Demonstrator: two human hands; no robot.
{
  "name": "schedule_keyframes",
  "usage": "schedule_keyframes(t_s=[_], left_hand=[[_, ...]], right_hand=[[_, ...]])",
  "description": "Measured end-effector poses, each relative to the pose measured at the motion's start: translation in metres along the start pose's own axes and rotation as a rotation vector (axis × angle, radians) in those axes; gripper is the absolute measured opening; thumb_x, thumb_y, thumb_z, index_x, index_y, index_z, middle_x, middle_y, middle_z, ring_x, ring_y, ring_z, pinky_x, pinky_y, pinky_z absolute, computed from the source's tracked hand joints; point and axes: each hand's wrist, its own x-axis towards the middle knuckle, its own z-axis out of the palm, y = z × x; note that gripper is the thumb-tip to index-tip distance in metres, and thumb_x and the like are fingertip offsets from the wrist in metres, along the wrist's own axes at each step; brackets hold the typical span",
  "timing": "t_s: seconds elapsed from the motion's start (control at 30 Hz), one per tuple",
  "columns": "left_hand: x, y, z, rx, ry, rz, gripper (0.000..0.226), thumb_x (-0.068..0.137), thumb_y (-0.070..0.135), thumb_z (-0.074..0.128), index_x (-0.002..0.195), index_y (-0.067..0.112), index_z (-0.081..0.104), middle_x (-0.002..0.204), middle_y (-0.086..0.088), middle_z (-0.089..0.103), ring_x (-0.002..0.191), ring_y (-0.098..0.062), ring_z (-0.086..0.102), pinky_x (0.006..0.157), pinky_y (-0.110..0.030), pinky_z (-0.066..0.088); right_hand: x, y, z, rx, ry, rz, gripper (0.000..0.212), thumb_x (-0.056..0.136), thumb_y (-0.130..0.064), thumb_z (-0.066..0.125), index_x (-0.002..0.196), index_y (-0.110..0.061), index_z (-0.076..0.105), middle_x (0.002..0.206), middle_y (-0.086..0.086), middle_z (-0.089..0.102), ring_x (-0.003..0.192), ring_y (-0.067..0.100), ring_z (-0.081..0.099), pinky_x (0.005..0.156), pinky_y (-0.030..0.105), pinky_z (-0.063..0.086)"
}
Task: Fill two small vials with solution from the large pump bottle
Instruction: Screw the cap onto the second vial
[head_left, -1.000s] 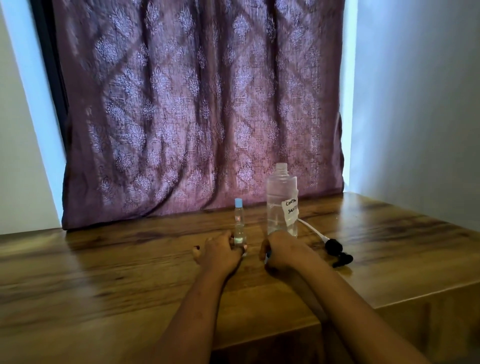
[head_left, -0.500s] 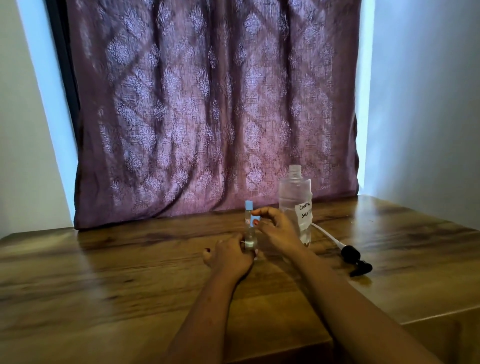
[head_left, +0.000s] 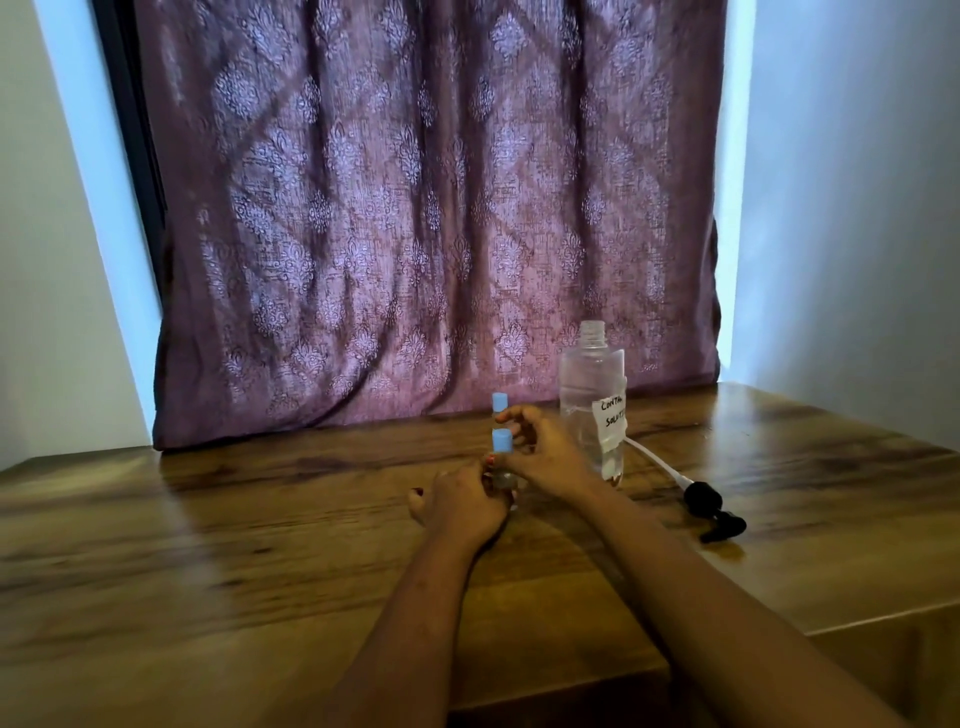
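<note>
Vial (head_left: 502, 475) just left of the pump bottle (head_left: 592, 395): our left hand (head_left: 462, 509) grips its base, our right hand (head_left: 548, 457) pinches its blue cap (head_left: 501, 441). A jerky twist, we judge, could topple it.

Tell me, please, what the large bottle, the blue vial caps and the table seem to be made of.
Large bottle: probably clear plastic; see-through, slightly cloudy walls, threaded neck.
Blue caps: matte plastic, by the flat opaque colour.
Table: wood or wood-look laminate, glossy; grain pattern and light reflections.
</note>
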Motion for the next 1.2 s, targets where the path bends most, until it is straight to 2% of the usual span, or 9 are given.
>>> schedule_keyframes(t_s=[0.13,0.37,0.5,0.6,0.77,0.93,1.03,1.1,1.2], left_hand=[[0.000,0.000,0.000,-0.010,-0.003,0.009,0.041,0.079,0.050,0.061,0.119,0.039,0.058,0.122,0.007,0.065,0.123,-0.021,0.051,0.108,-0.053,0.024],[0.000,0.001,0.000,0.021,-0.012,-0.012,0.043,0.083,0.049,0.058,0.125,0.040,0.053,0.124,0.007,0.064,0.125,-0.021,0.049,0.108,-0.051,0.020],[-0.001,0.002,-0.001,0.013,-0.007,-0.006,0.039,0.082,0.047,0.060,0.120,0.040,0.056,0.123,0.007,0.064,0.124,-0.022,0.049,0.107,-0.051,0.020],[0.000,0.001,0.001,0.015,0.000,-0.005,0.042,0.081,0.050,0.060,0.121,0.041,0.055,0.122,0.007,0.065,0.124,-0.021,0.050,0.106,-0.051,0.022],[0.001,0.000,0.004,-0.007,-0.002,0.012,0.039,0.082,0.051,0.058,0.118,0.037,0.057,0.120,0.006,0.066,0.122,-0.022,0.051,0.105,-0.051,0.021],[0.002,0.000,0.005,0.010,-0.005,0.013,0.041,0.083,0.048,0.057,0.123,0.038,0.054,0.123,0.006,0.065,0.124,-0.022,0.050,0.106,-0.052,0.021],[0.001,0.000,0.003,0.009,-0.002,0.009,0.038,0.082,0.046,0.059,0.119,0.037,0.057,0.121,0.007,0.065,0.123,-0.021,0.051,0.105,-0.052,0.021],[0.001,0.001,0.002,0.000,-0.004,0.005,0.036,0.081,0.047,0.060,0.115,0.035,0.059,0.120,0.007,0.066,0.121,-0.022,0.052,0.105,-0.052,0.022],[0.000,0.001,0.001,-0.011,0.013,0.008,0.036,0.080,0.048,0.062,0.114,0.037,0.060,0.119,0.006,0.067,0.121,-0.022,0.052,0.105,-0.051,0.023]], right_hand=[[-0.001,-0.001,-0.002,0.084,-0.095,0.050,0.057,0.076,-0.003,0.073,0.125,-0.014,0.046,0.099,-0.001,0.055,0.091,0.012,0.057,0.073,0.017,0.052],[-0.005,0.000,0.003,0.116,0.012,0.039,0.043,0.074,0.003,0.072,0.111,-0.009,0.053,0.095,0.004,0.057,0.088,0.014,0.057,0.064,0.007,0.048],[-0.008,0.000,0.003,0.217,-0.024,0.080,0.053,0.074,0.002,0.072,0.121,-0.011,0.051,0.103,0.008,0.055,0.093,0.013,0.055,0.063,0.007,0.048],[-0.006,0.002,0.002,0.278,-0.042,0.084,0.052,0.078,0.002,0.069,0.123,-0.018,0.052,0.111,0.010,0.060,0.105,0.018,0.058,0.070,0.011,0.051],[-0.005,0.001,0.001,0.218,0.057,0.081,0.052,0.073,-0.003,0.075,0.113,-0.020,0.047,0.098,0.010,0.057,0.092,0.017,0.057,0.066,0.011,0.048],[-0.011,-0.003,0.006,0.271,0.062,0.081,0.043,0.078,-0.001,0.070,0.114,-0.004,0.047,0.094,0.007,0.053,0.082,0.013,0.054,0.057,0.006,0.047],[-0.011,-0.005,0.007,0.231,0.060,0.066,0.038,0.078,-0.004,0.071,0.111,-0.003,0.051,0.093,0.005,0.053,0.081,0.013,0.054,0.056,0.005,0.046],[-0.012,-0.008,0.006,0.294,0.024,0.096,0.047,0.078,-0.002,0.070,0.120,-0.006,0.048,0.094,0.005,0.052,0.084,0.013,0.055,0.056,0.006,0.047],[-0.012,-0.007,0.003,0.337,-0.037,0.124,0.062,0.080,0.004,0.067,0.133,-0.010,0.038,0.112,0.012,0.054,0.101,0.018,0.054,0.060,0.007,0.048]])
